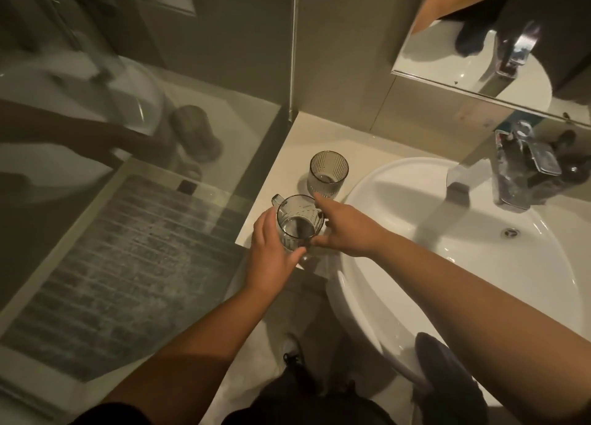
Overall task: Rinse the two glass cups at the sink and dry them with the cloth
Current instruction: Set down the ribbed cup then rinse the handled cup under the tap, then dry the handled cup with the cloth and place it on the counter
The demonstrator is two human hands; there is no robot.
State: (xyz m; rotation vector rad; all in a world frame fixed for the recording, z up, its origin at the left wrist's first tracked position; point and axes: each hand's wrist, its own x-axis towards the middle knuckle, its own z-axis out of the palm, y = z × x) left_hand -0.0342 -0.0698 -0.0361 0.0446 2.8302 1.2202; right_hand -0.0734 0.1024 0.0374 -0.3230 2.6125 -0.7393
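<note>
Two ribbed glass cups stand on the pale counter [319, 136] left of the white sink [479, 280]. The near cup [297, 223] has a handle at its far left. My left hand [271, 252] wraps its left side with the thumb under its front. My right hand [345, 229] touches its right side, thumb at the base and forefinger stretched towards the far cup [327, 173], which stands free. A dark cloth [447, 380] lies draped over the sink's near rim, by my right forearm.
A chrome tap [518, 172] stands at the back of the sink, with no water running. A mirror [479, 41] hangs above it. A glass shower screen [144, 136] rises at the counter's left edge, over a grey mat [128, 280]. My shoe shows on the floor below.
</note>
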